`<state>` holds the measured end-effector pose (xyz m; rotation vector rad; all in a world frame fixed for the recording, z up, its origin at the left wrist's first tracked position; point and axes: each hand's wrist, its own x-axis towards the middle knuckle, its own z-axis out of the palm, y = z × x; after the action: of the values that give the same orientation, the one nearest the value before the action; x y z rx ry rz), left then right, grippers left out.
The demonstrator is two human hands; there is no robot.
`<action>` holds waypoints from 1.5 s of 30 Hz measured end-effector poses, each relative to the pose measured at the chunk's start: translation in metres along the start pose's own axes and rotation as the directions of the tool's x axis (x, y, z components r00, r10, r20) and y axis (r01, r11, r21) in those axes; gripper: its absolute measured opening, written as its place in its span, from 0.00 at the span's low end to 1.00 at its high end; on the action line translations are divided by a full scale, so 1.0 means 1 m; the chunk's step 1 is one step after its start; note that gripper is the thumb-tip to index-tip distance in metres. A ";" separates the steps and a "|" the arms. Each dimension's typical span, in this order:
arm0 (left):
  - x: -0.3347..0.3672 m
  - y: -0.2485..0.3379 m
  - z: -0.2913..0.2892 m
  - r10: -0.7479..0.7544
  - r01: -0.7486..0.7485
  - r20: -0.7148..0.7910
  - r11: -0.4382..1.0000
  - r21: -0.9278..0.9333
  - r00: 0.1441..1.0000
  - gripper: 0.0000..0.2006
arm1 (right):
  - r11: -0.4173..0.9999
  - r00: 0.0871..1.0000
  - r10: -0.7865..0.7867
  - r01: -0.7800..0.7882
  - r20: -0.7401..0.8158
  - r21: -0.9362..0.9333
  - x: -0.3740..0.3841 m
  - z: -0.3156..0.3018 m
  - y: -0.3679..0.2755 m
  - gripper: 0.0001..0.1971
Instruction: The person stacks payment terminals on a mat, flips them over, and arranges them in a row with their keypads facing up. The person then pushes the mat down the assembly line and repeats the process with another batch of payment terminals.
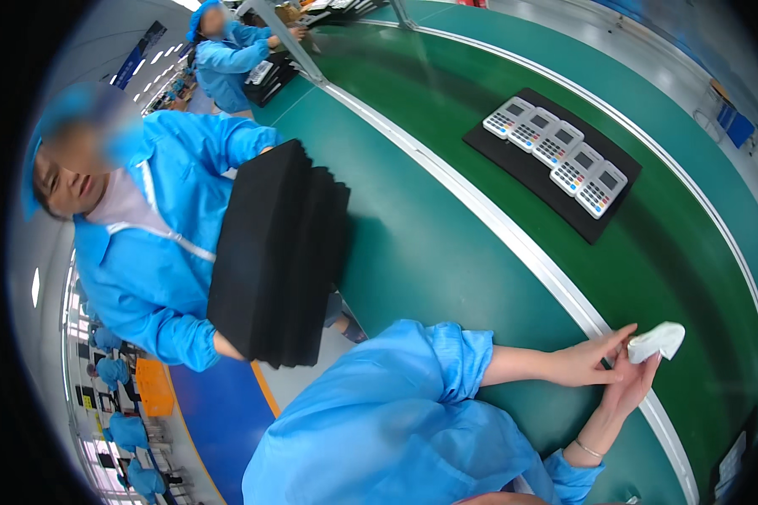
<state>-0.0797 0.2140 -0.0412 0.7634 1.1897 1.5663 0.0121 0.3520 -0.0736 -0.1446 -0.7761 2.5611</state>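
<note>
A white piece, which looks like a folded cloth, is held up over the green conveyor belt. My left hand reaches it from the left, its fingers closed at the near edge. Below and beside it, my right hand, with a bracelet at the wrist, has its fingertips against the underside. The two hands overlap, so part of the grip is hidden. Farther off on the belt, several white card payment terminals with small screens and keypads lie in a slanted row on a black foam sheet.
At left, a co-worker in blue carries a thick stack of black foam sheets beside the green table. Metal rails edge the conveyor belt. Another person works at the far end. A dark object lies at lower right.
</note>
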 end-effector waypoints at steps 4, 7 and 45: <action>0.003 0.015 -0.015 0.646 -0.432 -0.066 0.579 0.691 0.760 0.22 | 0.943 0.921 -0.171 0.050 -0.351 -0.330 0.024 -0.011 0.015 0.22; -0.012 0.075 -0.004 0.783 -0.624 0.181 0.309 0.718 0.595 0.14 | 0.910 0.809 -0.271 0.038 -0.522 -0.413 0.031 0.033 0.037 0.18; -0.102 0.186 0.043 0.727 -0.676 0.317 0.267 0.687 0.610 0.23 | 0.918 0.912 -0.203 0.052 -0.355 -0.392 0.011 0.042 0.014 0.16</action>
<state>-0.0701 0.1251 0.1559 2.0975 1.7212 1.7293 -0.0131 0.3262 -0.0459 -0.6808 -1.0629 2.1290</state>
